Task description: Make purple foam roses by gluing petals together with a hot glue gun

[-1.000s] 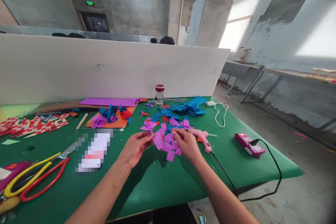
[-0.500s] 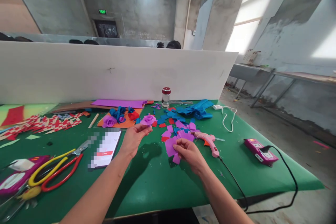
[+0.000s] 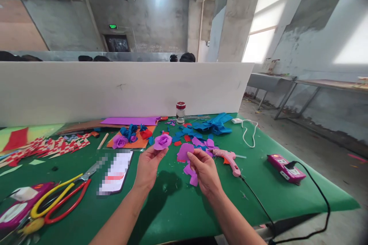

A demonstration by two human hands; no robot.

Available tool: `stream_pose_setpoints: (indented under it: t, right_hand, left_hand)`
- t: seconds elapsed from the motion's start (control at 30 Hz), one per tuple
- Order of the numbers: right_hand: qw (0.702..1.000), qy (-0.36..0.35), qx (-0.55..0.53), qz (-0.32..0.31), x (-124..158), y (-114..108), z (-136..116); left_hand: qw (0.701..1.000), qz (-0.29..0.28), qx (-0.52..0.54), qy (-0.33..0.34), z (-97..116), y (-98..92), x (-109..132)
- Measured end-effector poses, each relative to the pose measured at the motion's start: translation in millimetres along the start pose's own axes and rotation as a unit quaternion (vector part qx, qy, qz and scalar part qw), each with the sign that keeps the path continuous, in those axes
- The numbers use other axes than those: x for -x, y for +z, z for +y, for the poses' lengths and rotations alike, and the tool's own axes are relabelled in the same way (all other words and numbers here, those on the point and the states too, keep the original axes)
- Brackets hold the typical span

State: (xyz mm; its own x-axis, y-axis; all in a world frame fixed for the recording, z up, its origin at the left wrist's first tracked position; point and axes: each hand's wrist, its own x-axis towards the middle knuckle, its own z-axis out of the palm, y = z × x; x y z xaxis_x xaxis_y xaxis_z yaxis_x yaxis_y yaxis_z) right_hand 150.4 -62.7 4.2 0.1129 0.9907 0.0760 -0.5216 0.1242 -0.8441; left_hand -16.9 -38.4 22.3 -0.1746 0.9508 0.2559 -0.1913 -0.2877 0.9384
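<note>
My left hand (image 3: 148, 168) is raised above the green table (image 3: 172, 206) and pinches a small purple paper rose (image 3: 162, 141) between its fingertips. Just to its right, my right hand (image 3: 204, 171) grips several purple paper pieces (image 3: 185, 152), one sticking up and others hanging below the fingers. More purple, blue and red paper scraps (image 3: 198, 141) lie on the table behind my hands.
A pink glue gun (image 3: 229, 157) lies right of my right hand, its black cord trailing off the front edge. A phone (image 3: 115, 172) and scissors (image 3: 60, 195) lie to the left. Finished paper flowers (image 3: 126, 136), a small jar (image 3: 180, 112), a pink power strip (image 3: 286, 168) and a white divider board (image 3: 115, 88) stand beyond.
My left hand lifted the purple rose from the scrap pile. My right hand gathered purple pieces and raised them off the table toward the rose.
</note>
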Motion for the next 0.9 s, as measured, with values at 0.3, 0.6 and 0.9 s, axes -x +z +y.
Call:
stream_pose_setpoints:
  t: [0.3,0.6,0.9]
  right_hand:
    - [0.987,-0.122,0.072,0.075,-10,39,7]
    - [0.974,-0.118,0.180,0.073,-8,43,8]
    - [0.985,-0.093,0.127,0.063,-8,45,-1]
  left_hand:
    - [0.986,0.017,0.114,-0.118,-2,19.4,13]
    - [0.995,0.032,0.064,-0.071,-9,25.8,20]
    - [0.987,0.029,0.104,-0.119,-8,31.0,20]
